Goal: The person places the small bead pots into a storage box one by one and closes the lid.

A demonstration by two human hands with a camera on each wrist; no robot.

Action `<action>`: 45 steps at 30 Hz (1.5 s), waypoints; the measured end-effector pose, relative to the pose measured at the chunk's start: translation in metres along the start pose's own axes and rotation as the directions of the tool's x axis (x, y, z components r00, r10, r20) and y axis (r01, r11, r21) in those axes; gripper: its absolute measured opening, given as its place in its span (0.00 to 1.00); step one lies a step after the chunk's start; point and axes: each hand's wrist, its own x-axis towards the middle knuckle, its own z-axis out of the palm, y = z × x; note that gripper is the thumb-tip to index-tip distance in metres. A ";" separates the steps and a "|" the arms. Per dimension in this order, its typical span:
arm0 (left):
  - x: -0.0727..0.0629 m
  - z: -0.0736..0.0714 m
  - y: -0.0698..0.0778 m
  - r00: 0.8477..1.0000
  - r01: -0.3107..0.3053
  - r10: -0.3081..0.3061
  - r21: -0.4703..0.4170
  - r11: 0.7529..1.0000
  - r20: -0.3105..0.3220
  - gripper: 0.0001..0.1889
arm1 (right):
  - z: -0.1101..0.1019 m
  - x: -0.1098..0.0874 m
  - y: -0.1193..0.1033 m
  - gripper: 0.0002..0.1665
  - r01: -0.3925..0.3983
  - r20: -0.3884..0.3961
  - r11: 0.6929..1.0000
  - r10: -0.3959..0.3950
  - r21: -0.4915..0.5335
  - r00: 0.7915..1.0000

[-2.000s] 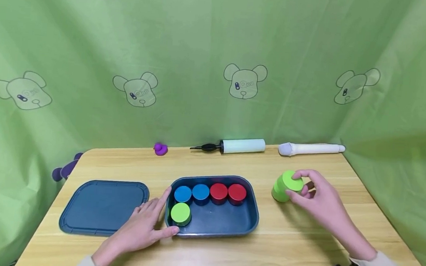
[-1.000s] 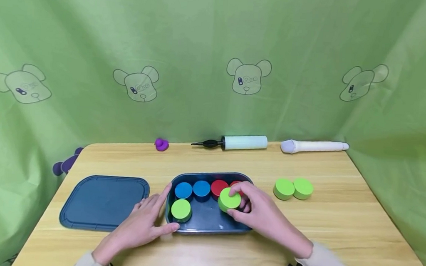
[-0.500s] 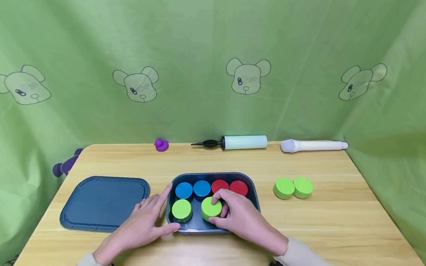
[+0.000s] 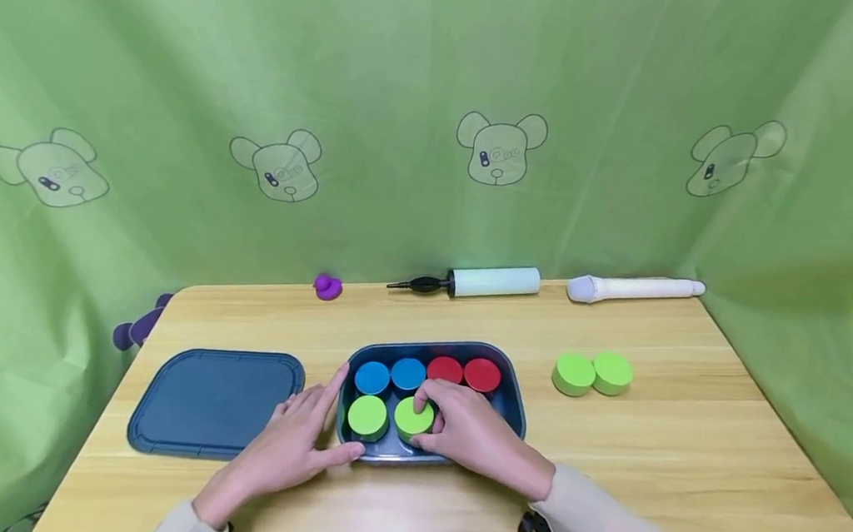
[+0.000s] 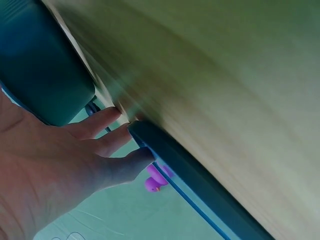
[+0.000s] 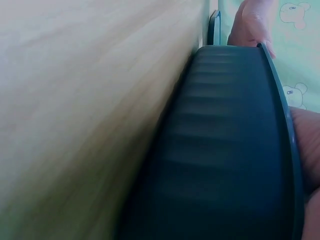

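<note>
A dark blue rectangular box point(image 4: 516, 423) holds two blue discs point(image 4: 408, 374) and two red discs point(image 4: 482, 375) along its far side. In its near left corner sits a green disc point(image 4: 367, 417). My right hand point(image 4: 476, 437) pinches a second green disc point(image 4: 409, 416) inside the box, beside the first. At the box's left end my left hand point(image 4: 292, 443) rests with index finger and thumb spread along the rim. Its other fingers point(image 5: 112, 142) reach the edge of the flat lid point(image 5: 200, 190) in the left wrist view. Within the right wrist view, the box wall point(image 6: 225, 130) hides the held disc.
Two more green discs point(image 4: 574, 374) stand side by side on the table point(image 4: 652, 451), right of the box. Along the back edge lie a purple rubber duck point(image 4: 328, 287), a hand pump point(image 4: 493, 281) and a white microphone-shaped stick point(image 4: 638, 289). A green curtain point(image 4: 380, 87) hangs behind.
My right hand took a green disc from the group at the right, carried it left over the box and lowered it beside the corner disc. The left hand has stayed at the box's left end.
</note>
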 end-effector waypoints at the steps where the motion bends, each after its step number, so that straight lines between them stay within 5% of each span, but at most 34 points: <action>1: -0.001 0.000 0.000 1.000 0.003 -0.003 -0.001 1.000 0.004 0.57 | 0.000 0.000 0.000 0.22 0.001 0.011 1.000 -0.001 0.000 1.000; 18: -0.001 0.002 -0.004 1.000 0.010 -0.010 0.014 1.000 0.011 0.57 | 0.002 0.002 0.005 0.18 -0.032 0.057 0.986 0.023 0.163 0.998; 45: 0.002 0.001 0.000 1.000 0.020 -0.020 0.036 0.999 0.010 0.57 | -0.041 -0.018 0.007 0.20 0.031 -0.094 0.965 -0.007 0.261 0.996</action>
